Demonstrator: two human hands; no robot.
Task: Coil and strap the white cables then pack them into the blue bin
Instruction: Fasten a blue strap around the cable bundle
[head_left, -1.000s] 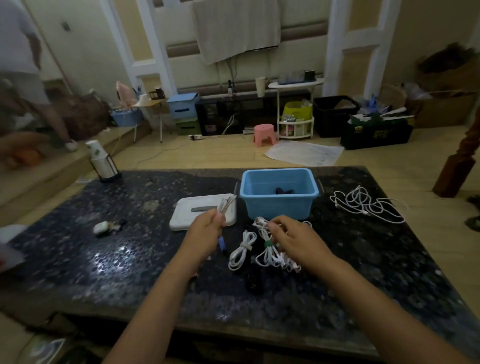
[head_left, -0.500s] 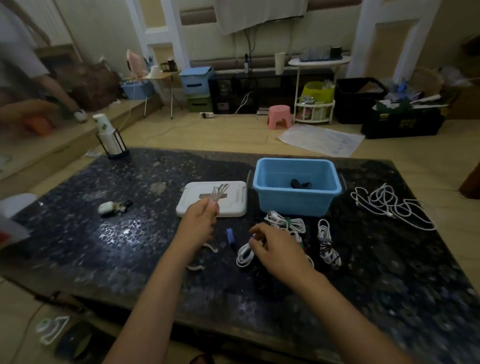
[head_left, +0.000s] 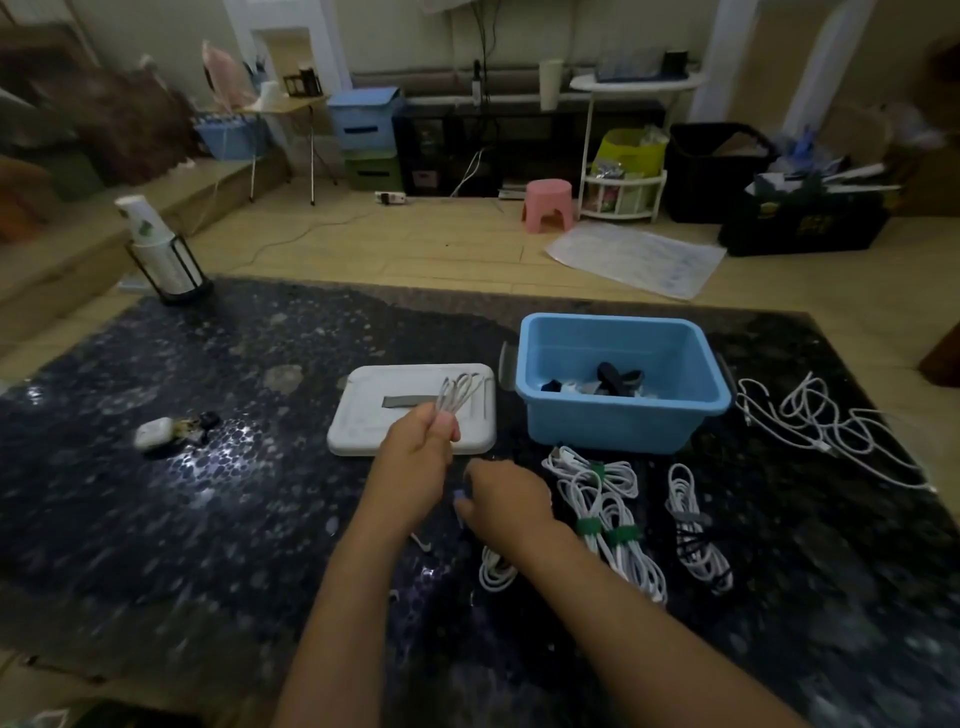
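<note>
Your left hand (head_left: 423, 447), at the frame's centre, gripped a small coil of white cable (head_left: 460, 392) over the white lid (head_left: 363, 431), while your right hand (head_left: 506, 501) reached down with curled fingers toward a small blue piece (head_left: 459, 498), though I could not tell whether it had pinched it. The strapped bundles (head_left: 613, 525) lay lower right of centre beside the blue bin (head_left: 623, 415), with loose cables (head_left: 831, 421) at far right. With only one hand holding it, the coil could have sprung open before strapping, and your right forearm might have dragged the cable (head_left: 496, 571) lying beneath it.
</note>
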